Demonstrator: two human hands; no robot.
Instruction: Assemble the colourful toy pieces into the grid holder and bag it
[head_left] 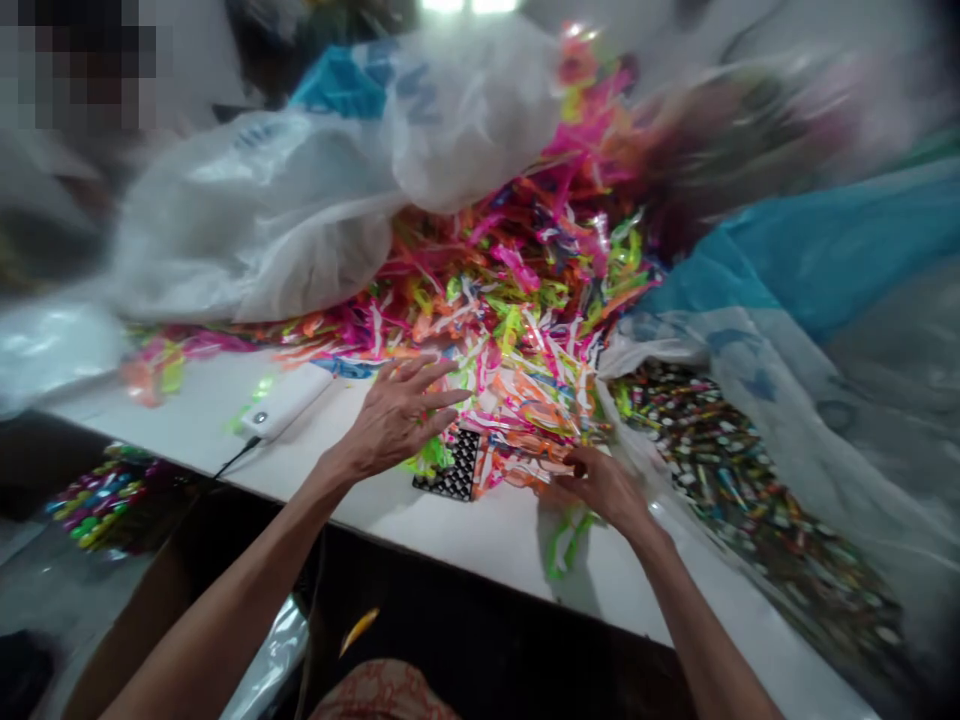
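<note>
My left hand (401, 415) is spread above the table, its fingers apart over the near edge of a heap of bright plastic strips (525, 300). Just right of it lies a black textured pad (454, 470) with green strips on its left side. My right hand (600, 485) has thumb and fingers pinched at the right end of orange and pink strips (517, 465); what lies between the fingertips is too small to tell. Below that hand, a green strip (566, 545) hangs down over the white surface.
Large translucent bags (262, 220) bulge behind and left of the heap. On the right, an open bag (795, 400) shows many small multicoloured pieces (735, 480). A white device (289, 400) with a black cable sits left on the white table (435, 540). Shiny coloured items (105, 500) are at lower left.
</note>
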